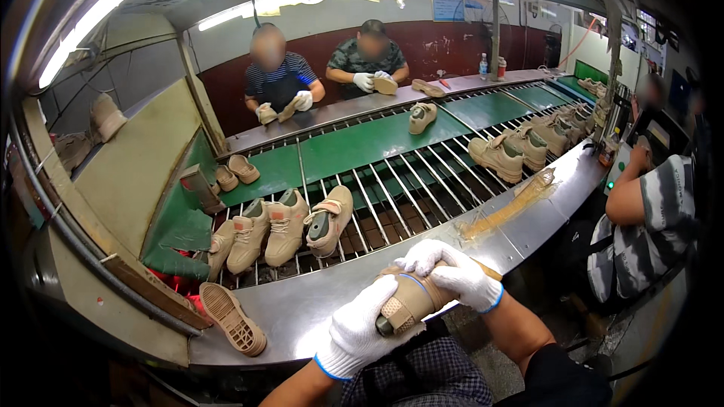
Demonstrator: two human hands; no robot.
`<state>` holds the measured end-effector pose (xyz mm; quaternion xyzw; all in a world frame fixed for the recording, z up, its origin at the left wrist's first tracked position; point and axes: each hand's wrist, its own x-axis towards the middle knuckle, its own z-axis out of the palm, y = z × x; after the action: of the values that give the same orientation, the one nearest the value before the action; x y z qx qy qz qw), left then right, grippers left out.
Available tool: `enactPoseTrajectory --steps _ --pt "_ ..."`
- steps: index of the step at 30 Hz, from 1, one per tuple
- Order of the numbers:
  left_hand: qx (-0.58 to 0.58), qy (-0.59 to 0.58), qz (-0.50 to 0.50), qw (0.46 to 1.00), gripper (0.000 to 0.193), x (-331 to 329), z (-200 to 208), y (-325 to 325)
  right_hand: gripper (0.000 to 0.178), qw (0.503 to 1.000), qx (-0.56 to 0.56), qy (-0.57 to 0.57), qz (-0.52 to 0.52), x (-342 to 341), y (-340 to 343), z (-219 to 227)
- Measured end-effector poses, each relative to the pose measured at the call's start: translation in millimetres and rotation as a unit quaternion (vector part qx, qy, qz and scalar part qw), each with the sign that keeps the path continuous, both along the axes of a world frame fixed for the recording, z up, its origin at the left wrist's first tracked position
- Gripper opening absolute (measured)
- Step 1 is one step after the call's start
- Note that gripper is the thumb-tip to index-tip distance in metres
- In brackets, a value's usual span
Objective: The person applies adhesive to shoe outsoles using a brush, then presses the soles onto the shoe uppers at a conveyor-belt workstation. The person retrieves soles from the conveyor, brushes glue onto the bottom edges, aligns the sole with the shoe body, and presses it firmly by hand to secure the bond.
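Note:
Close to my body, just over the near metal ledge, a tan shoe (416, 298) is held between both white-gloved hands. My left hand (354, 332) wraps round one end of it, where a dark green tip pokes out. Over the other end, the fingers of my right hand (452, 273) are curled and pressing on the upper. A yellowish edge shows past the right glove; what it belongs to is hidden. To the left, a tan outsole (232, 319) leans on the ledge with its tread facing up.
Several tan shoes (285, 227) stand on metal rollers (411, 192) at left, more (520, 149) at right. One shoe (422, 117) and small shoe parts (243, 169) lie on the green belt (362, 147). Two gloved co-workers face me across the line; another person (641, 218) sits at right.

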<state>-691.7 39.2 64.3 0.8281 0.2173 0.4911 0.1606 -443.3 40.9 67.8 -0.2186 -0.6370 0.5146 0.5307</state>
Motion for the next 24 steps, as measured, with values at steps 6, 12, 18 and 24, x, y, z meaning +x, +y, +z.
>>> enactPoseTrajectory --steps 6,12,18,24 --pt "-0.026 0.016 0.02 0.999 0.083 -3 13 6 0.014 0.966 0.064 -0.249 0.001 -2 19 55" --pt "-0.108 -0.002 0.066 0.992 0.083 4 17 27 0.028 0.881 0.145 -0.44 -0.101 -22 60 92" --pt "-0.116 -0.054 0.088 0.988 0.083 -1 4 47 0.025 0.948 0.031 -0.219 -0.23 -33 63 44" --pt "-0.236 -0.035 0.104 0.966 0.086 -21 18 77 0.035 0.708 0.422 -0.486 -0.29 -46 113 52"
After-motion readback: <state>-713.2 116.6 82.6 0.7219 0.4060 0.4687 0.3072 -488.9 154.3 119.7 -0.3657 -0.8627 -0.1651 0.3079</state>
